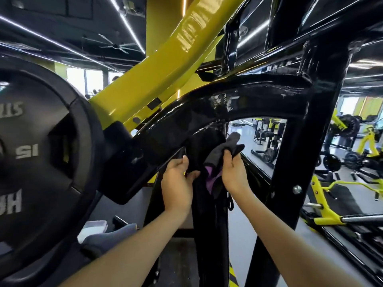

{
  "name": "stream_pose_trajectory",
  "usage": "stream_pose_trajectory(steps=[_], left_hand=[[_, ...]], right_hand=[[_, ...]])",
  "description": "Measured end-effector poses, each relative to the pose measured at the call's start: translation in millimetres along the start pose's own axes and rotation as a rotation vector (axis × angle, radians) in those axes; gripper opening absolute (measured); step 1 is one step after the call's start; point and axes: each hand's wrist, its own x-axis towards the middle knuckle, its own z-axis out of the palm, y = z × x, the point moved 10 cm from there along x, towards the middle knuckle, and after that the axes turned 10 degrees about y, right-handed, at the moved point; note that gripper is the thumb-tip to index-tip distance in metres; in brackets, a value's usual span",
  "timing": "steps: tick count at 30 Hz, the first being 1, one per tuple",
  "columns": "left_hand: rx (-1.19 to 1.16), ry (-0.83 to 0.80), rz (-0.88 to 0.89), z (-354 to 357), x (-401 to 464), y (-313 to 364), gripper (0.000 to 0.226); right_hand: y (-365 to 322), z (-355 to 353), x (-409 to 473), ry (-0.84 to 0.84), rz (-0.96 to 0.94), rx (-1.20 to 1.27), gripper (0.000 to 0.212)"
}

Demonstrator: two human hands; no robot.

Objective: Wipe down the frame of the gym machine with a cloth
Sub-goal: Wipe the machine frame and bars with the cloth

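Gripping a dark microfibre cloth (pixel 222 156) with purple underside, right hand (pixel 233 172) bunches it just under the curved black frame beam (pixel 207 112); left hand (pixel 179 179) pinches its near edge. Risk: loose folds snagging, cloth slipping, glossy underside missed.

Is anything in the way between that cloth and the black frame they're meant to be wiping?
Nothing visible. Both the left hand and right hand hold the cloth just beneath the curved black frame, with only open air between them.
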Motion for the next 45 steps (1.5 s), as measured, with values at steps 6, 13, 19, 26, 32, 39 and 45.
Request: stream_pose_trajectory(steps=[6,13,19,26,32,39,45], left_hand=[[-0.152,-0.004,-0.148,2.9,-1.8,-16.5,0.015],[-0.182,-0.041,-0.125,6.3,0.8,-16.7,0.020],[-0.157,-0.031,-0.072,2.2,2.7,-12.9,0.019],[-0.150,-0.020,-0.036,-2.4,6.5,-12.5,0.010],[-0.068,-0.040,0.085,-1.0,0.0,0.4,0.016],[0.120,-0.075,0.088,2.4,-10.0,-3.5,0.056],[0.338,-0.168,0.296,-2.1,-44.2,4.4,0.065]], right_hand=[[-18.8,6.7,24.6,0.147,-0.078,0.010,0.053],[21.5,6.6,18.7,0.169,0.235,0.109,0.044],[-6.9,-0.8,42.7,0.263,0.161,0.129,0.040],[-10.1,3.2,26.8,0.286,0.111,0.082,0.045],[5.7,-5.4,8.0,0.306,0.014,-0.012,0.042],[140.1,1.4,-66.7,0.136,0.346,0.006,0.040],[87.2,1.5,-42.7,0.158,0.229,-0.081,0.037]])
